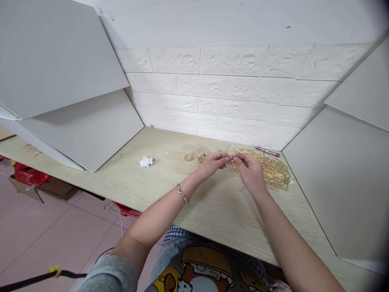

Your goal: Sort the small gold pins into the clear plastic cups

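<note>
My left hand (215, 163), with a chain bracelet on the wrist, and my right hand (248, 171) meet fingertip to fingertip above the table. Both are closed in a pinch around something too small to make out. Beside and behind my right hand lies a spread pile of thin gold-coloured rods (273, 172). Behind my left hand stand clear round containers, one (189, 147) at the left and another (225, 144) further right. Small gold pieces (189, 157) sit near the left container, and more (202, 157) are partly hidden by my left hand.
Crumpled white tissue (147, 161) lies left on the wooden table (146, 190). A red and silver pen-like stick (267, 151) rests behind the rods. A white brick-patterned wall stands at the back, with pale panels (88, 125) leaning left and another (337, 174) at right.
</note>
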A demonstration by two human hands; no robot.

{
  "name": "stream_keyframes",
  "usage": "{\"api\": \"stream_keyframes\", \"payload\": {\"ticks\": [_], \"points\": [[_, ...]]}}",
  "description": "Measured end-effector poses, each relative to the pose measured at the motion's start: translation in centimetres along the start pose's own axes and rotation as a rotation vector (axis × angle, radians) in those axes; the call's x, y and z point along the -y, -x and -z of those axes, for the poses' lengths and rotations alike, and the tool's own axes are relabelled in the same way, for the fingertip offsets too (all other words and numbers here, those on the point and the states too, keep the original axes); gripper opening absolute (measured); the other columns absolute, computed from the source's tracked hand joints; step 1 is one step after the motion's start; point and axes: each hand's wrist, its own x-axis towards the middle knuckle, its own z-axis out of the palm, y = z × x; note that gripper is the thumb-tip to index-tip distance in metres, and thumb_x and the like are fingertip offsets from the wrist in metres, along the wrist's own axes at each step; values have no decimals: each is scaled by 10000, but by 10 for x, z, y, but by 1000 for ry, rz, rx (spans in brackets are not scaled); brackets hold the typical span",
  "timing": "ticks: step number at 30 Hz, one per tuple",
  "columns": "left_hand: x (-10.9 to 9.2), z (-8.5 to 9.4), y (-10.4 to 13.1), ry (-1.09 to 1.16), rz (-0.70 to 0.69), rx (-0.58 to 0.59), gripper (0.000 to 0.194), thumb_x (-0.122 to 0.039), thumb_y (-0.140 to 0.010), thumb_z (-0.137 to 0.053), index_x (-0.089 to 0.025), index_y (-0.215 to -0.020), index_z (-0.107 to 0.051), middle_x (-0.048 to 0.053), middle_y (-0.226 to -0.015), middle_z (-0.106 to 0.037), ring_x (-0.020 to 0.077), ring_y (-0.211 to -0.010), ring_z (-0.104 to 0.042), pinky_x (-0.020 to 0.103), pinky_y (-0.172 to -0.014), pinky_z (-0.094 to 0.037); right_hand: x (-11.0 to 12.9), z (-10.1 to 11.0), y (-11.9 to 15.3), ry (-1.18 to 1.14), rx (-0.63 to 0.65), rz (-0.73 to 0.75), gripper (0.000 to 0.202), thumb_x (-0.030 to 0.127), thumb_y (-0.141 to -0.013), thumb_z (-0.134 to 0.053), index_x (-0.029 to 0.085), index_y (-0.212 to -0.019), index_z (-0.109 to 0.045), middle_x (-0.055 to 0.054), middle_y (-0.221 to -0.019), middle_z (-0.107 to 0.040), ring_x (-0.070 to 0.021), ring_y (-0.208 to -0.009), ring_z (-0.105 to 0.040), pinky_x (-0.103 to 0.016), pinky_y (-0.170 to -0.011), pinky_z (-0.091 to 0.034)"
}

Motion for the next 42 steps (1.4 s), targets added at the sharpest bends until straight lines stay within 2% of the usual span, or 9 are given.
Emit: {"api": "stream_keyframes", "payload": {"ticks": [14, 23, 26, 33, 42], "points": [[0, 1, 0, -17, 2, 2, 201, -337, -716, -585, -142, -763, -582, -10, -686, -527, 57, -588, -416, 233, -603, -315, -2, 2, -3, -7, 14, -34, 203, 362, -701, -569, 182, -782, -619, -28, -728, -639, -163, -663, -555, -299, -607, -430], [2, 2, -2, -25, 7, 5, 245, -375, -699, -595, -141, -767, -575, -12, -698, -530, 57, -603, -424, 229, -634, -336, -5, 2, -3, 39, 36, 23, 206, 367, -724, -549, 186, -792, -620, -36, -760, -642, -172, -690, -560, -321, -650, -438], [1, 3, -3, -103, -32, -13, 208, -346, -714, -573, -141, -753, -576, -6, -705, -536, 67, -627, -437, 237, -652, -348, -4, 2, -2, 107, 23, 80, 194, 354, -743, -529, 191, -794, -621, -40, -786, -643, -178, -711, -561, -331, -676, -435], [-1, 5, -2, -473, -137, -88, 164, -294, -753, -511, -150, -742, -588, -5, -677, -539, 101, -660, -462, 249, -663, -354, -5, 2, 0, 296, 3, 247, 165, 295, -779, -482, 203, -785, -619, -42, -809, -636, -189, -748, -555, -337, -707, -418], [2, 3, -3, -522, -108, -167, 171, -293, -737, -528, -138, -748, -600, 12, -709, -586, 116, -680, -502, 248, -659, -372, -9, -3, 2, 319, -27, 243, 178, 301, -792, -471, 197, -772, -615, -46, -787, -626, -184, -724, -545, -324, -674, -414]]}}
